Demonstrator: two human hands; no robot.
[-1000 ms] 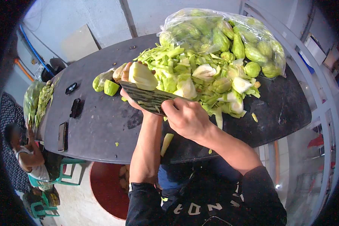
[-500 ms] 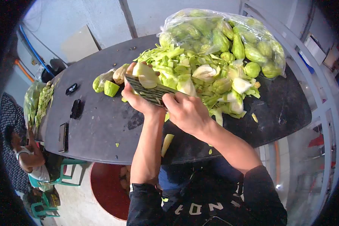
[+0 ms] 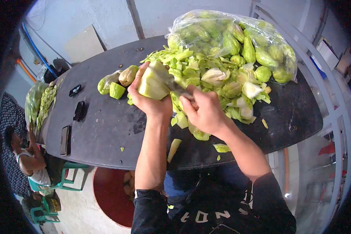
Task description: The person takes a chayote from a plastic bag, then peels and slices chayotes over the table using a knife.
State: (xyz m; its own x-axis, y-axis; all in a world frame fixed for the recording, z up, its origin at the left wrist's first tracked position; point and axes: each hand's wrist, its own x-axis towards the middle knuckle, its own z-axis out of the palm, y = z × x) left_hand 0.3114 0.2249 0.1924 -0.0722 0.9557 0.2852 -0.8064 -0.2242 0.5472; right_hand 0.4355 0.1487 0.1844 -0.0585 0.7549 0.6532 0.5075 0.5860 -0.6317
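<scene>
My left hand [image 3: 154,103] is wrapped round a pale, peeled chayote [image 3: 153,82] and holds it up over the table. In my right hand [image 3: 204,111] is a knife [image 3: 177,89], its handle hidden in the closed fingers. The blade, seen nearly edge-on and blurred, points at the chayote's right side. Behind both hands spreads a heap of green peelings [image 3: 187,68] with cut chayote pieces among them. A halved chayote [image 3: 215,76] with pale flesh lies on this heap.
A clear plastic bag [image 3: 238,33] full of chayotes stands at the back right. Several chayotes [image 3: 128,76] lie left of my left hand. Phone-like black objects [image 3: 65,140] sit on the dark table [image 3: 97,132]. A red tub [image 3: 109,195] is below; another person [image 3: 31,163] sits at left.
The knife has swung off the chayote's face to its right side, turning from broadside to edge-on. The chayote now shows more fully, and a peel piece lies near the table's front edge.
</scene>
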